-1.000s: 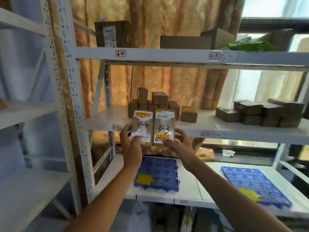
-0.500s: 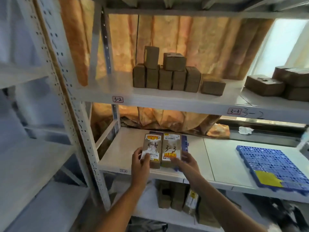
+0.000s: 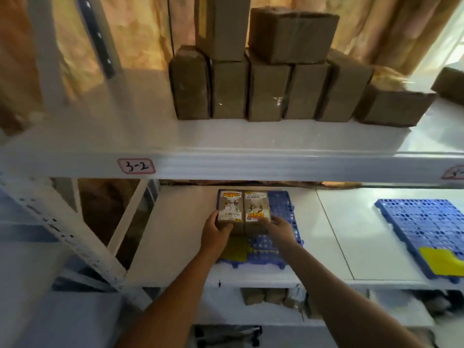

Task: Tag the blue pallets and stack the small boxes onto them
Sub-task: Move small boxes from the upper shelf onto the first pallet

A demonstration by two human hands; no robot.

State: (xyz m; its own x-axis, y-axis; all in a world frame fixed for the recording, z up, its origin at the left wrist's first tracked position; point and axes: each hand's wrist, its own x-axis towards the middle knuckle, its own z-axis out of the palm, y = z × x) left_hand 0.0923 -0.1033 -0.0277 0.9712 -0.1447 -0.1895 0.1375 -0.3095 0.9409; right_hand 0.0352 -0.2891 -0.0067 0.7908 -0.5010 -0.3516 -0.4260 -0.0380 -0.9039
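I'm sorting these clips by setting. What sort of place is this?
Probably a small warehouse or stockroom: white metal shelving with a bay label reading 3-2, rows of taped cardboard boxes, and blue plastic pallets on the lower shelf.

A white metal shelf [image 3: 226, 167] bears a "3-2" label [image 3: 135, 166] before orange curtains [image 3: 140, 28].

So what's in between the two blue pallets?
Only bare white shelf, with a thin seam running across it. The head view shows the left pallet under the two boxes, and the right pallet apart from it.
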